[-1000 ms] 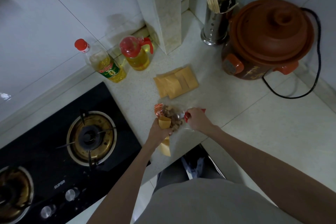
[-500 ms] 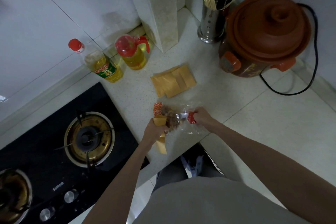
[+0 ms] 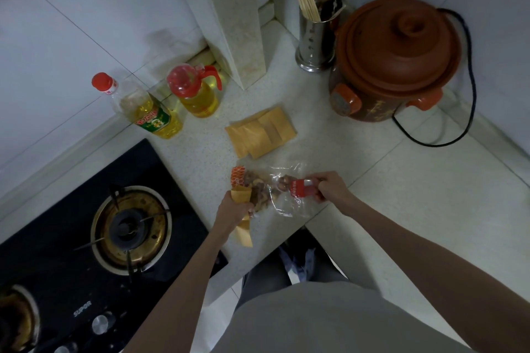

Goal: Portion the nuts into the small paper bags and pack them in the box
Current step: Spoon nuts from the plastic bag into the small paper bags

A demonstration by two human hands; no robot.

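Left fingers: wrapped round one paper bag, mouth up to catch.
Right fingers: pinching the nut bag by its red end, tilting nuts leftward.
Spare bags: waiting on the tabletop.
Box: not visible.

Open counter to the right of the hands, bare up to the black cord. Ahead, stack of paper bags lies close. Oil bottles block far left, clay pot and chopstick holder far right. Stove borders left.
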